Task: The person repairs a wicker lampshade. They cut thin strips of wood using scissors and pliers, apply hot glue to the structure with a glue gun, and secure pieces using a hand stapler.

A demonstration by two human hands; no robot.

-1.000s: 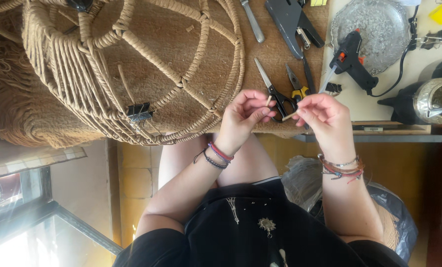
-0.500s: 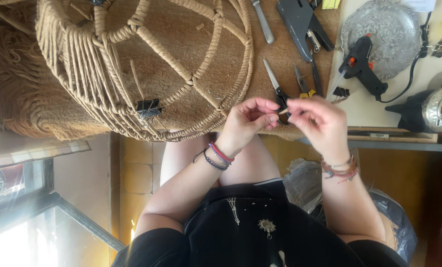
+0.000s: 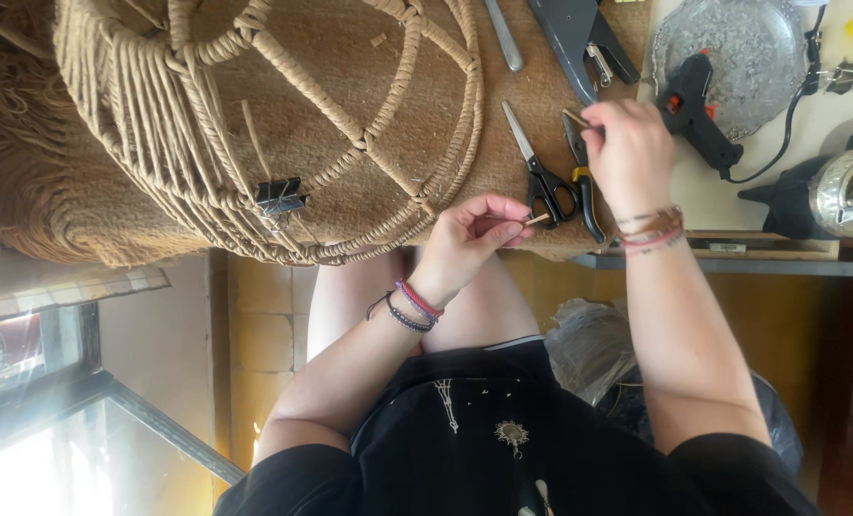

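both hands pinch a cord: left hand (image 3: 472,239) low, right hand (image 3: 629,153) above scissors (image 3: 539,167)

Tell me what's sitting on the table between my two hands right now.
In the head view, the black-handled scissors and the yellow-handled pliers lie on the woven mat between your left hand and right hand.

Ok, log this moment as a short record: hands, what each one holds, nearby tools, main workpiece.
left hand: pinches a short bit of jute cord at the table's edge
right hand: raised over the table, pinching a small cord end
tools nearby: black-handled scissors, yellow-handled pliers, black glue gun on a silver tray
workpiece: rope-wrapped frame with a black binder clip
surface: woven jute mat
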